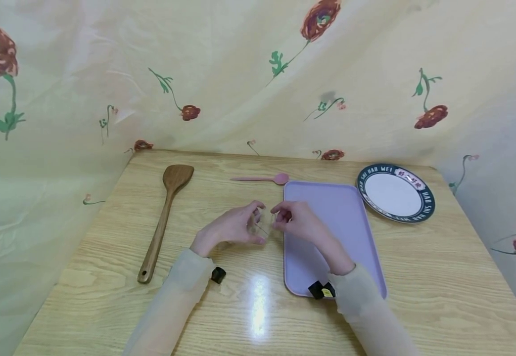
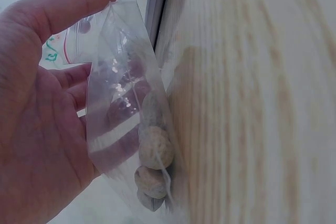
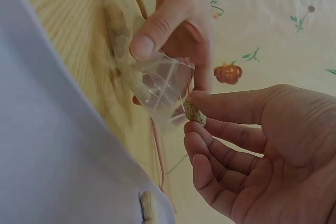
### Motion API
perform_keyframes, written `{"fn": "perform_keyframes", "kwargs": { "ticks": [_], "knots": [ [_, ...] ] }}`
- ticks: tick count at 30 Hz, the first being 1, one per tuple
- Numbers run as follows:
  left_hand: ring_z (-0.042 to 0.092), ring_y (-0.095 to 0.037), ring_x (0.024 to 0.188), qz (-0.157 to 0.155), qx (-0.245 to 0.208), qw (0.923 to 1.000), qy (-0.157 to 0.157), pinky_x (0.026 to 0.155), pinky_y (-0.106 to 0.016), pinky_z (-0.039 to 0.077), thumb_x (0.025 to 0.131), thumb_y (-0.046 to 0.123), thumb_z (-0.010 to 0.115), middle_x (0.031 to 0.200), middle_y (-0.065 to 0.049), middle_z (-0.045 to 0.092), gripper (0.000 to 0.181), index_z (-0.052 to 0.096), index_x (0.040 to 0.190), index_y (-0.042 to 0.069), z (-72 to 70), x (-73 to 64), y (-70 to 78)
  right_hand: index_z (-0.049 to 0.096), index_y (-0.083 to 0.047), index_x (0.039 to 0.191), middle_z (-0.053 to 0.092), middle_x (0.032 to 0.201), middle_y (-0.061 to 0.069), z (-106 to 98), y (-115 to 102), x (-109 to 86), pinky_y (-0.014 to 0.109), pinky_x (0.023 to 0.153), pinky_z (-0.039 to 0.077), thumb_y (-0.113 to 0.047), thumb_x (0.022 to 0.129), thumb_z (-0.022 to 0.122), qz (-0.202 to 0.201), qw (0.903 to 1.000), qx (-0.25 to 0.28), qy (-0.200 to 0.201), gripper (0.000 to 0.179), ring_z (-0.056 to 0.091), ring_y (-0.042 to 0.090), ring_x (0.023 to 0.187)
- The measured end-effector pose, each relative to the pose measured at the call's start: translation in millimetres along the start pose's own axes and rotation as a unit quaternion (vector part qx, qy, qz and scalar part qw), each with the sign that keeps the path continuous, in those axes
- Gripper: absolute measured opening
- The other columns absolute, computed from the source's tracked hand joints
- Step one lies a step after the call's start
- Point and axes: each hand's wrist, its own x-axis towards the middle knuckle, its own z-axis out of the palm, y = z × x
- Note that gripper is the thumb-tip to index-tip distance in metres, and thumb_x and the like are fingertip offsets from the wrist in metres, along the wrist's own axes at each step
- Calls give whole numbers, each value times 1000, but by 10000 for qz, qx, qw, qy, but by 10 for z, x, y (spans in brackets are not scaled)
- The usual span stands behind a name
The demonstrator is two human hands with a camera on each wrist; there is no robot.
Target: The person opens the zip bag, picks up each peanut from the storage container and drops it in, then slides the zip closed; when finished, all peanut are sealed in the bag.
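Observation:
In the head view my left hand (image 1: pixel 233 226) grips a clear zip bag (image 1: pixel 263 225) over the table, left of the purple tray (image 1: pixel 329 198). Several peanuts in their shells (image 2: pixel 156 148) lie in the bag's lower part in the left wrist view. My right hand (image 1: pixel 301 223) is at the bag's mouth, above the tray's left edge. Between thumb and fingertips it pinches one peanut (image 3: pixel 195 113), seen in the right wrist view. Another peanut (image 3: pixel 148 207) shows by the tray's edge in that view; in the head view I cannot make it out.
A wooden spatula (image 1: pixel 164 217) lies on the left of the table. Behind the hands is a pink spoon (image 1: pixel 262 179), close to the tray's far corner. A white plate with a dark lettered rim (image 1: pixel 396 194) stands at the back right. Flowered cloth (image 1: pixel 240 74) hangs behind.

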Motion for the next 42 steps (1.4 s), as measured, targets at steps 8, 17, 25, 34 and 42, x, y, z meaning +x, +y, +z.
{"fn": "perform_keyframes", "kwargs": {
  "ticks": [8, 17, 25, 34, 42],
  "knots": [
    [56, -17, 93, 6, -35, 10000, 23, 81, -34, 48, 80, 36, 84, 122, -2, 57, 85, 36, 148, 16, -6, -19, -8, 69, 6, 105, 63, 77, 2, 80, -17, 14, 26, 63, 48, 0, 84, 77, -32, 10000, 2, -13, 24, 57, 13, 71],
    [55, -18, 90, 17, -30, 10000, 26, 79, -33, 48, 81, 35, 84, 120, -3, 57, 85, 36, 148, 14, 0, -20, -10, 68, 6, 106, 64, 79, 2, 86, -17, 1, 28, 65, 48, -2, 84, 77, 63, 9999, -38, -69, 25, 58, 14, 72],
    [56, -17, 92, 4, -80, 10000, 32, 80, -34, 49, 81, 36, 85, 117, -1, 58, 85, 37, 147, 13, 13, -8, -33, 69, 6, 104, 64, 77, 2, 77, -29, 0, 28, 63, 48, -2, 84, 77, 38, 9999, -97, -100, 23, 57, 14, 71],
    [55, -16, 91, -5, -89, 9999, 47, 80, -34, 48, 80, 34, 85, 114, 0, 58, 85, 37, 147, 12, 13, -6, -22, 68, 6, 106, 64, 80, 4, 21, 11, -19, 29, 63, 48, -3, 86, 76, 108, 9999, -59, -91, 24, 58, 16, 73],
    [55, -17, 91, -24, -90, 10000, 32, 80, -34, 48, 81, 35, 84, 116, -1, 57, 85, 37, 148, 13, 5, -5, -6, 68, 6, 108, 65, 82, 6, -75, 80, -44, 30, 64, 48, -4, 86, 76, 241, 9997, -16, 102, 26, 58, 19, 76]
  ]
}}
